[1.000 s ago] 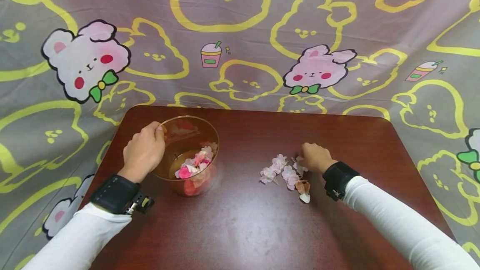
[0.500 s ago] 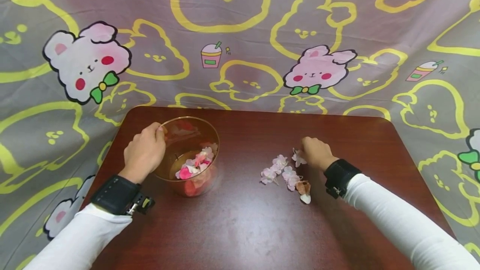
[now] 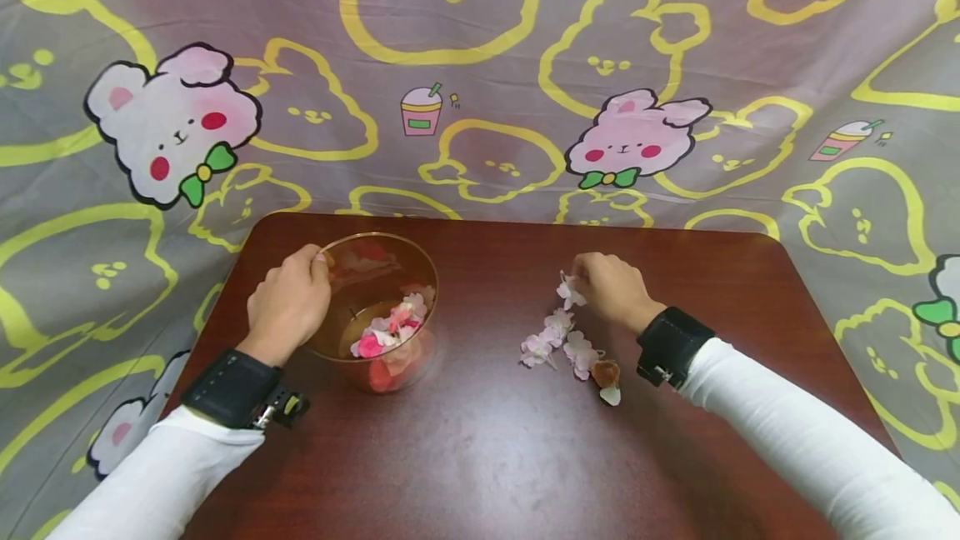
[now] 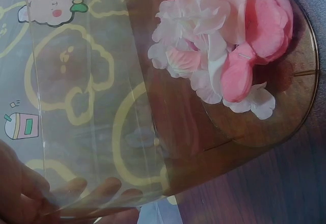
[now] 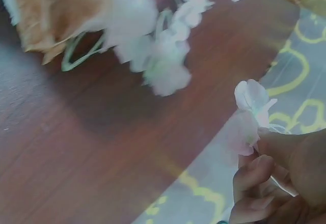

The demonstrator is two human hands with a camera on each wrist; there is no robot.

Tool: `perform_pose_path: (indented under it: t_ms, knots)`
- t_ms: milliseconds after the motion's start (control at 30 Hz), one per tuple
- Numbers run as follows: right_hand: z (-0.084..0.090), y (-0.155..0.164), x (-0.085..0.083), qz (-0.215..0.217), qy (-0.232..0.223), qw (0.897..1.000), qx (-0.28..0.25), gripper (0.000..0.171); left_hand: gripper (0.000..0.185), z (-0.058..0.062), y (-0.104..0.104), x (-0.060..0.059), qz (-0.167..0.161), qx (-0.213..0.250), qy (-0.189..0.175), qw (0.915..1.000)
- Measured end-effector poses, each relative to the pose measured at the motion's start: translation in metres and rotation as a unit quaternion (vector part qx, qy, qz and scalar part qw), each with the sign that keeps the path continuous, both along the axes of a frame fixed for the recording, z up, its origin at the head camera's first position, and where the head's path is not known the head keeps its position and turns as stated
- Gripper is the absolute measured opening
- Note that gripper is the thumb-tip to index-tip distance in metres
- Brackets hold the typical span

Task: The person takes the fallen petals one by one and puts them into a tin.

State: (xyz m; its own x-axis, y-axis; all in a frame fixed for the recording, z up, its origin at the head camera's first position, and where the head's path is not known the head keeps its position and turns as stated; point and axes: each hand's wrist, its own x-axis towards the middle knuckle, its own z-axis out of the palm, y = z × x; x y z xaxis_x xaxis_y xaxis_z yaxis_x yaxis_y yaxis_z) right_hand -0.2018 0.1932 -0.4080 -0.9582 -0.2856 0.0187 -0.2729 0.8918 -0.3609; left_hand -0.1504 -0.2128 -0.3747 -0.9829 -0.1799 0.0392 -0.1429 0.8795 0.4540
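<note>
Right grip: the right hand (image 3: 611, 290) pinches one pale blossom (image 3: 568, 292) between curled fingertips (image 5: 254, 170), lifted clear of the table (image 3: 487, 457); the blossom sits just above the loose pile
Left grip: the left hand (image 3: 288, 302) curls round the near-left rim of the cup (image 3: 390, 252); fingers (image 4: 71, 188) show through the clear wall, pressed to it
Cup: one, amber and see-through, upright at the left of the table; it holds a heap of pink, red and white petals (image 3: 386, 336), too crowded to count
Pile: about four pale pink blossoms (image 3: 558, 340) lie in a short row between cup and right wrist; one brownish petal (image 3: 606, 372) and one white petal (image 3: 611, 395) lie at its near end
Around: a cloth (image 3: 480, 65) with cartoon bunnies covers everything behind the table; black bands, one on each wrist
In the way: nothing lies between the held blossom and the cup
</note>
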Motion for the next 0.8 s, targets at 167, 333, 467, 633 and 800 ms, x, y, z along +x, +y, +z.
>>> perform_pose_path:
  t_ms: [167,333,467,633,800]
  knots:
    - [0.013,-0.016,0.004,0.02,0.018,1.0,-0.013,0.01,0.041,0.0,0.0,0.0,0.0,0.001,-0.002,1.0]
    - [0.028,-0.033,0.011,0.045,0.039,0.998,-0.033,0.012,0.041,0.0,0.0,0.001,0.0,0.001,0.001,1.0]
    - [0.036,-0.045,0.015,0.063,0.054,0.995,-0.047,0.012,0.041,0.0,-0.001,0.001,0.0,0.0,0.002,1.0]
    - [0.043,-0.06,0.02,0.08,0.066,0.993,-0.055,0.011,0.041,0.0,-0.001,0.001,0.001,-0.001,0.001,1.0]
    - [0.054,-0.076,0.025,0.096,0.083,0.989,-0.073,0.012,0.042,0.0,0.001,0.0,0.002,0.001,-0.004,1.0]
